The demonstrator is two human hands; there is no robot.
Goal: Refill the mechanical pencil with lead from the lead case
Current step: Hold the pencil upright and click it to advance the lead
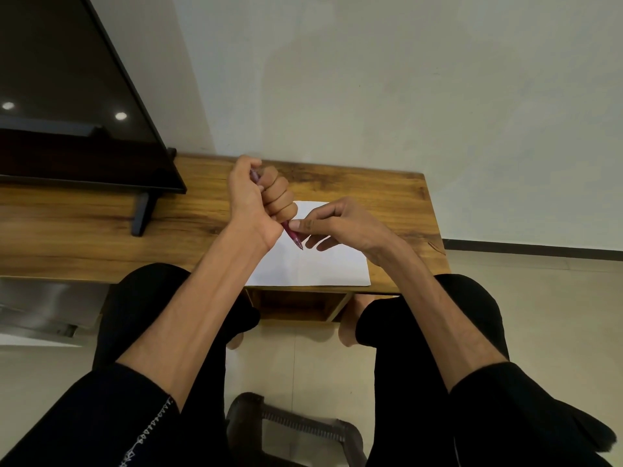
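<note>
A dark red mechanical pencil (294, 235) slants over the white sheet of paper (313, 264), its tip pointing down toward me. My left hand (259, 193) is closed in a fist around the pencil's barrel, and the pencil's top end pokes out near the thumb. My right hand (337, 224) pinches the pencil near its tip with thumb and forefinger, the other fingers spread. No lead case shows; it may be hidden by my hands.
The paper lies on a wooden table (387, 193) near its front edge. A large dark screen on a black stand (84, 123) fills the table's left part. My knees and a stool frame (296, 426) are below the table edge.
</note>
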